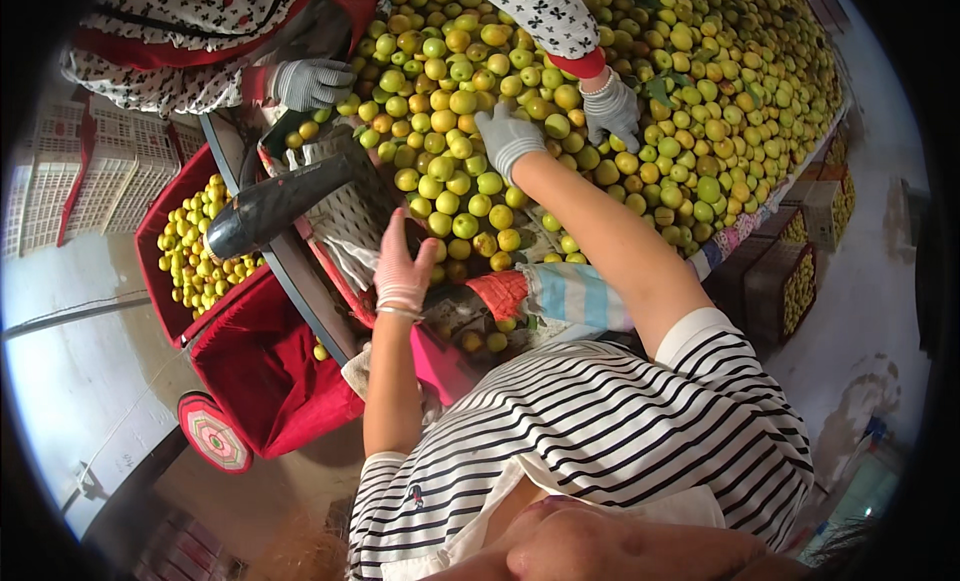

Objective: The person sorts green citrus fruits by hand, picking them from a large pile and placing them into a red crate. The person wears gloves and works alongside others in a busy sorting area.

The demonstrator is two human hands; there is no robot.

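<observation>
A large heap of small round yellow-green fruit [700, 91] spreads over the sorting table. My right hand [510, 139], in a grey glove, reaches over the near part of the heap, fingers stretched out and touching the fruit. Whether a fruit lies under the fingers is hidden. Closer to me, my left hand [402, 269] wears a thin pale glove. Its fingers are apart, and it holds nothing, beside a black tapered tube [275, 206] and a pale perforated panel [350, 221]. A bracelet circles that wrist.
Across from me, a co-worker's gloved hands [612, 113] work at the heap, the other gloved hand [312, 84] at the left. A red fabric-lined bin [160, 271] holds fruit; red cloth [250, 356] hangs beside it. Fruit crates [780, 291] stand right, white crates [90, 171] left.
</observation>
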